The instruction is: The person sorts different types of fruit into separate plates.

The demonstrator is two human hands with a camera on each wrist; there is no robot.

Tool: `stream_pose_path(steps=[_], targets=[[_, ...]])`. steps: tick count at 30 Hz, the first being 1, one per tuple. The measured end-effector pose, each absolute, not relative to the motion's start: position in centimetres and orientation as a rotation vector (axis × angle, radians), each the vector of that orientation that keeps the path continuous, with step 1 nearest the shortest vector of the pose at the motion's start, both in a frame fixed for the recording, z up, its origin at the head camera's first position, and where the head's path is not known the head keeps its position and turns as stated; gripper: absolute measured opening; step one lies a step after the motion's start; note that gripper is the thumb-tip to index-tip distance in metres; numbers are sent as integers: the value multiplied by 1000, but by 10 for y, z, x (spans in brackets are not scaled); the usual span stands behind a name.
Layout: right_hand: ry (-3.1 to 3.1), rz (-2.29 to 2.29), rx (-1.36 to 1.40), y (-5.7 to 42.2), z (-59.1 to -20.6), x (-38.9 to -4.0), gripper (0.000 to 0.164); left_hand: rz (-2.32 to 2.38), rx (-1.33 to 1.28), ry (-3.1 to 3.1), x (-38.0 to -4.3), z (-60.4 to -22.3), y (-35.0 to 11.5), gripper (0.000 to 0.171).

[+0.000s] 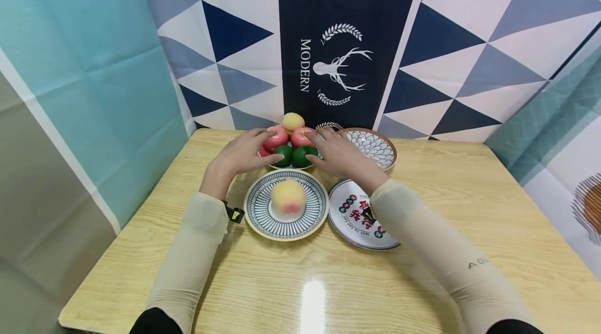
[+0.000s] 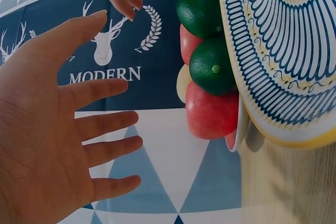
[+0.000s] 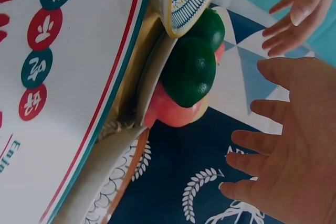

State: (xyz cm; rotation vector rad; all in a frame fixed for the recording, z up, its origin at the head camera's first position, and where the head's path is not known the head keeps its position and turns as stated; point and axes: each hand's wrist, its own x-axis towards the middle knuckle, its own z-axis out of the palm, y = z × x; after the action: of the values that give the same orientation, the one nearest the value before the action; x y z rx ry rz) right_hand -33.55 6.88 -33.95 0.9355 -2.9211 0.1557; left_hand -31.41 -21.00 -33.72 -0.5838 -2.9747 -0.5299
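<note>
Both hands hover with spread fingers over a heap of fruit at the table's back. My left hand (image 1: pixel 240 152) is at the heap's left side and holds nothing. On the other side is my right hand (image 1: pixel 339 153), its palm bare in the right wrist view. Between them, two green limes (image 1: pixel 283 156) lie in front of red apples (image 1: pixel 276 138), with a yellow peach (image 1: pixel 293 121) on top. The fruit sits in a bowl (image 3: pixel 152 77), mostly hidden. Nearer stands a blue-striped plate (image 1: pixel 253 214) bearing a large peach (image 1: pixel 288 197).
A white plate with red lettering (image 1: pixel 345 227) lies partly under the right forearm. Behind it is a brown-rimmed bowl (image 1: pixel 375 147) with a petal pattern. A patterned cloth (image 1: pixel 244 26) hangs along the back edge of the wooden table (image 1: pixel 263 282).
</note>
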Motion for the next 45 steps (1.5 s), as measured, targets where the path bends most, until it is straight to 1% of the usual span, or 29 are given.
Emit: stream_pose_path(steps=[6,13,19,27,34,45], targets=[[-2943,93,922,62,-347,-338,70,-519,-590,-2979,-313,-337,-207,86],[-2957,146,942,54,-353,-342,66,-510,-610,-2984,-310,-336,-208,86],[-2948,97,975,51,-357,-343,66,-516,-608,-2979,-310,-336,-207,85],[-2877,69,1030,45,-355,-341,68,-525,-619,-2972,-311,-334,-205,85],[-2884,32,1078,38,-351,-338,65,-520,-622,-2974,-311,-331,-206,86],[-2936,1,1087,30,-354,-343,67,-546,-603,-2984,-309,-328,-208,90]])
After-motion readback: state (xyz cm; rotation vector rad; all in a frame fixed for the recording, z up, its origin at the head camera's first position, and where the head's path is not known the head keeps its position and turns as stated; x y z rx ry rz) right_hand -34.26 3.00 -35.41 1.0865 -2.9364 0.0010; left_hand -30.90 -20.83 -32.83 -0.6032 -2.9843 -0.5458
